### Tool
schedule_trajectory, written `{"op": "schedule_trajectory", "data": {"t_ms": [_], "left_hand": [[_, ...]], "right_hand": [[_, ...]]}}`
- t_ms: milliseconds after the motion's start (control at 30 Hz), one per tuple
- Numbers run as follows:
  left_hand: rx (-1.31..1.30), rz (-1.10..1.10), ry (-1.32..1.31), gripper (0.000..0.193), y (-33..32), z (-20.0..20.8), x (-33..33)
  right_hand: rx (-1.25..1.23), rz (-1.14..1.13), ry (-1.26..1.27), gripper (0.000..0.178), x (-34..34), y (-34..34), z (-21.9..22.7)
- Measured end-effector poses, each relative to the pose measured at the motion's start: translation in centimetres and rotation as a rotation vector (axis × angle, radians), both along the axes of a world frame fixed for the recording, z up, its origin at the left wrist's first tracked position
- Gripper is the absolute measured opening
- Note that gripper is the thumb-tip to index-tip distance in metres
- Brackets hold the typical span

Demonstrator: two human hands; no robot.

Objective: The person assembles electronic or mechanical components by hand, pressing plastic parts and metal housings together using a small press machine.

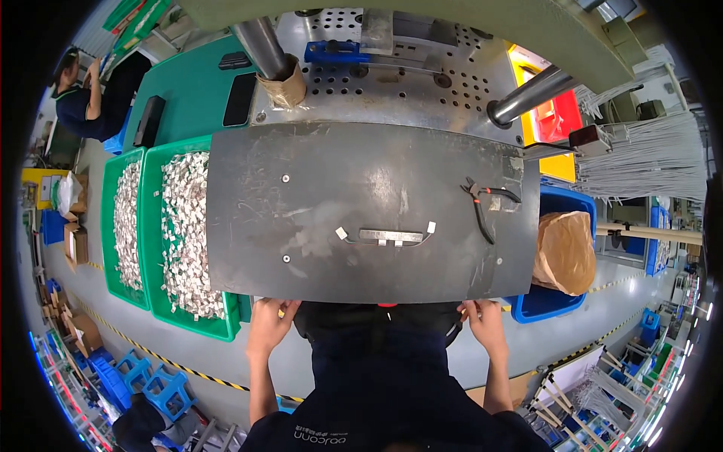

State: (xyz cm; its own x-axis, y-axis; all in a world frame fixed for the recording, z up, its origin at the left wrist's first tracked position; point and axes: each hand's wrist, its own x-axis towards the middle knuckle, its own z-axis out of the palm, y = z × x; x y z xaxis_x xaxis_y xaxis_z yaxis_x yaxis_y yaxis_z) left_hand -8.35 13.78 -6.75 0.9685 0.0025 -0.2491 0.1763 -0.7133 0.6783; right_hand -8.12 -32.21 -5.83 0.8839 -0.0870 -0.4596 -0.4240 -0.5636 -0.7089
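My left hand [270, 324] is at the near edge of the grey metal plate [316, 151], left of my body, its visible fingers curled. On the other side, my right hand [485, 325] meets the same edge with bent fingers. The plate hides part of both hands, and I cannot make out what they grip. Near the middle of the plate lies a small steel ruler [391, 236]. Beside it runs a thin cable [364, 243] with small white connectors at its ends and along it. Cutting pliers [482, 207] with red and black handles lie open toward the right.
Green bins [153, 226] full of small white parts stand on the left. A blue bin [590, 196] with a brown paper bag [566, 252] is on the right. Metal posts [260, 45] rise behind the plate. A phone [239, 99] lies on a green mat. A person [86, 105] is at far left.
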Motion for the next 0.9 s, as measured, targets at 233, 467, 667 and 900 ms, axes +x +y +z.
{"op": "schedule_trajectory", "data": {"t_ms": [233,467,667,900], "left_hand": [[0.103,0.083,-0.093,0.015,-0.8,-0.5,-0.4],[-0.166,-0.300,0.115,0.012,-3.1,7.5,4.4],[-0.168,-0.393,-0.245,0.019,-6.3,8.4,14.1],[-0.038,-0.516,-0.064,0.018,-5.6,8.6,15.7]], "right_hand": [[-0.236,0.075,0.006,0.024,-0.3,-0.2,-0.7],[-0.107,0.423,0.310,0.030,2.7,2.6,5.0],[0.097,0.760,-0.150,0.020,2.8,10.4,4.3],[0.534,0.800,-0.248,0.013,1.8,14.8,5.3]]}}
